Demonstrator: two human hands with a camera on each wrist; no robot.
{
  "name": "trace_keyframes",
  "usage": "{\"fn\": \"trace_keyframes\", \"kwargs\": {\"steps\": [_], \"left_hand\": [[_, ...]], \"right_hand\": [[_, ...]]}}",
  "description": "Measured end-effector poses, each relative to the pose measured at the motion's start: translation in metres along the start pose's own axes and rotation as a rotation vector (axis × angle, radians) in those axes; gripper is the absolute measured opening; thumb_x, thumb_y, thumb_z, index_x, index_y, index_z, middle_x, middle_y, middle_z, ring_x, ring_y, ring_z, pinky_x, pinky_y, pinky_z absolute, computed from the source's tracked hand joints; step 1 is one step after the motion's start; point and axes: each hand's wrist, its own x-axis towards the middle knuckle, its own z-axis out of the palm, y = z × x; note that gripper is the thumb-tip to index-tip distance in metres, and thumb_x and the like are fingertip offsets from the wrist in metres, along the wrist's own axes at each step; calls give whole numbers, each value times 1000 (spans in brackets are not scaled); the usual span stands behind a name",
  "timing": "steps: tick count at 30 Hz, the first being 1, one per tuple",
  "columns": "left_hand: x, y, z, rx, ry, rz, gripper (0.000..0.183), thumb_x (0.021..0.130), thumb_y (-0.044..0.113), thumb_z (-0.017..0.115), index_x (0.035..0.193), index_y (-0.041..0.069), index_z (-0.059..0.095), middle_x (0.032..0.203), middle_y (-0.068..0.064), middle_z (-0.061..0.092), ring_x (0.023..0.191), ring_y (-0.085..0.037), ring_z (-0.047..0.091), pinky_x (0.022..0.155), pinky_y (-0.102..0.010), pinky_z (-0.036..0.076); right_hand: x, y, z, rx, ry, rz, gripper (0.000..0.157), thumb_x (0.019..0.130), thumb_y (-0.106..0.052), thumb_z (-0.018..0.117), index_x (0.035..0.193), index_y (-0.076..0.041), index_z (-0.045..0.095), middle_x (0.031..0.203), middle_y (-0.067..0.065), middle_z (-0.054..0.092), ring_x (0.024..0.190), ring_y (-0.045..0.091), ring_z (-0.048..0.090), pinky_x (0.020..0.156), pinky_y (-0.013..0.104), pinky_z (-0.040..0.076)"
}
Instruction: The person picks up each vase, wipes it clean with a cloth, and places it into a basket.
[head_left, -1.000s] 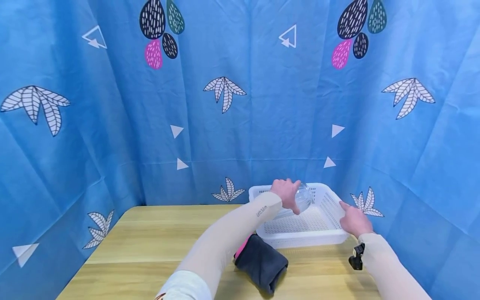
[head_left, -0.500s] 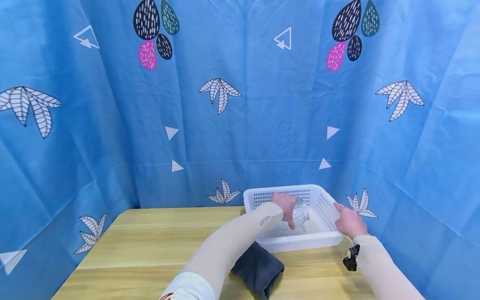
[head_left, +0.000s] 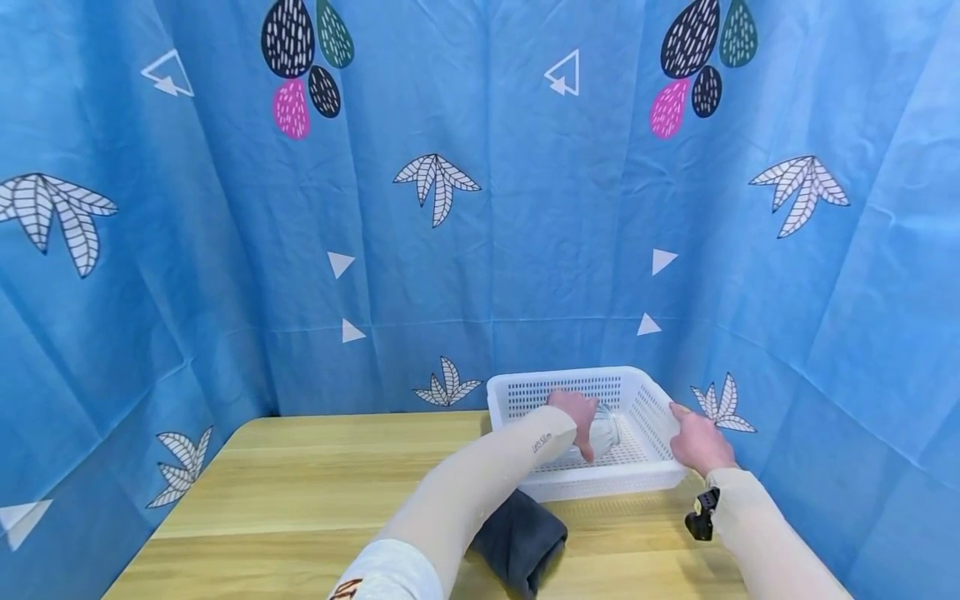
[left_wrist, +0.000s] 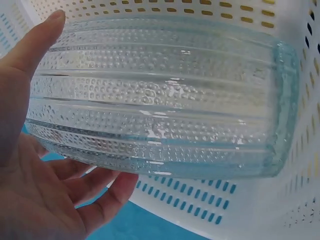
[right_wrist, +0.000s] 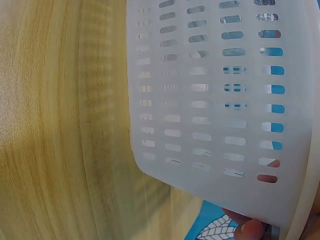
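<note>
In the head view my left hand holds a clear glass vase on its side, low inside a white plastic basket. Up close in the left wrist view, the vase has ribs and rows of small raised dots. My thumb lies along its upper edge and the fingers curve under its lower edge. At the basket's right end my right hand grips the rim. The right wrist view shows the slotted basket wall, with fingertips partly hidden at its corner.
A dark folded cloth lies on the wooden table, in front of the basket and partly behind my left forearm. Blue patterned curtains hang behind the table and at both sides.
My left hand has lowered the vase into the basket, where it now lies lower and more level. My right hand keeps its hold on the rim. The head view has shifted slightly.
</note>
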Motion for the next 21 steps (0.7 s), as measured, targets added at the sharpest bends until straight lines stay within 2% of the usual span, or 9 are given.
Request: {"fn": "trace_keyframes", "kwargs": {"steps": [3,8,10,12,16,21], "left_hand": [[-4,-2,-2,-20,-13,-24,99,59,77,80,143,36,46,108,11,70,87,-8,65,66,-26,50],[-16,-10,-6,-85,-45,-36,111,62,79,78,154,36,32,114,11,69,90,-6,65,65,-24,50],[-21,-15,-8,-115,-53,-37,112,64,80,75,156,36,28,118,11,69,94,-6,66,69,-24,51],[-27,-21,-11,-155,-51,-21,107,68,78,74,156,34,31,122,11,68,102,-8,66,77,-25,53],[-42,-34,-30,-235,-42,30,94,76,74,70,152,29,39,135,9,62,123,-12,60,98,-30,49],[-63,-56,-58,-315,-10,42,91,82,75,63,155,29,36,146,8,54,131,-15,53,106,-35,46]], "right_hand": [[-1,0,0,2,-7,-1,69,87,-1,48,154,0,33,147,39,37,92,42,58,64,44,46],[-1,0,0,1,-3,-19,68,87,-1,47,154,3,33,146,40,38,95,45,58,68,48,46],[0,-1,0,-1,-2,-28,68,87,-1,47,153,3,33,145,40,39,99,46,58,70,49,47],[1,0,-1,-5,-1,-37,69,86,-1,47,153,4,32,144,41,39,101,48,58,71,51,48],[2,2,-4,-11,-9,-42,70,85,-1,47,153,5,31,145,41,38,108,52,57,74,53,49],[2,2,-6,-1,-53,-68,71,86,-3,48,153,6,28,145,41,37,115,55,53,79,56,48]]}}
